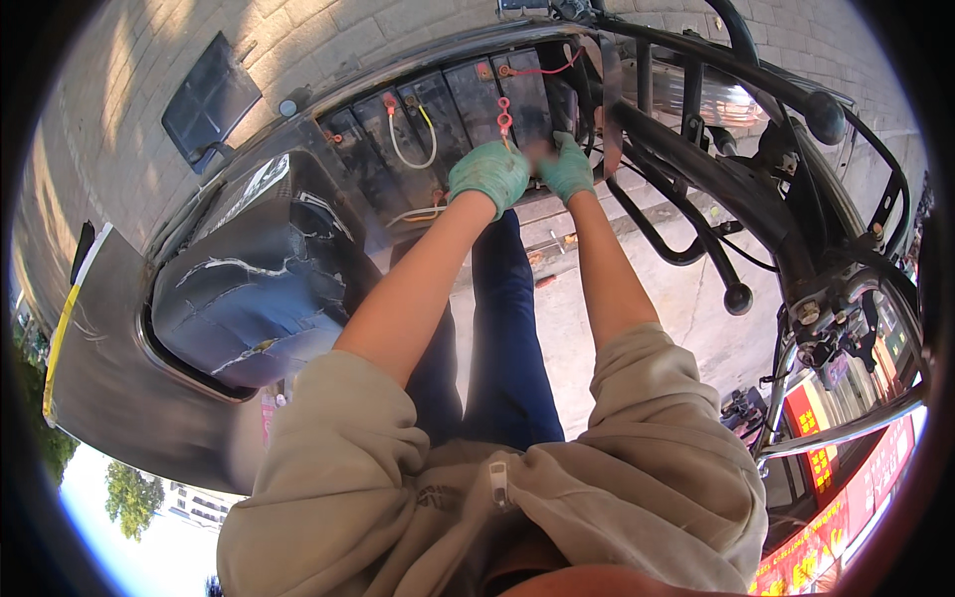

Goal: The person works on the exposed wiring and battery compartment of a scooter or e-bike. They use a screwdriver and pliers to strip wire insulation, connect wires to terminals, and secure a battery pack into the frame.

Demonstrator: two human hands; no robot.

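My left hand (489, 173), in a pale green glove, is closed over the near edge of a row of dark batteries (466, 92). A red looped piece (504, 113) rises just beyond its fingertips; whether they grip it is unclear. To its right, my right hand (567, 169), gloved alike, is curled at the end of the row. A blurred patch between the hands hides what its fingers hold. A pale cable loop (414, 159) joins terminals left of my left hand. Beyond the hands, a thin red wire (550, 70) runs from a terminal toward the frame.
The batteries sit in an open compartment of a vehicle with a black tubular frame (686, 199) on the right. A cracked black seat (254, 274) stands at left. A dark flat panel (211, 99) lies on the paving (328, 35). Red signs (836, 527) show at lower right.
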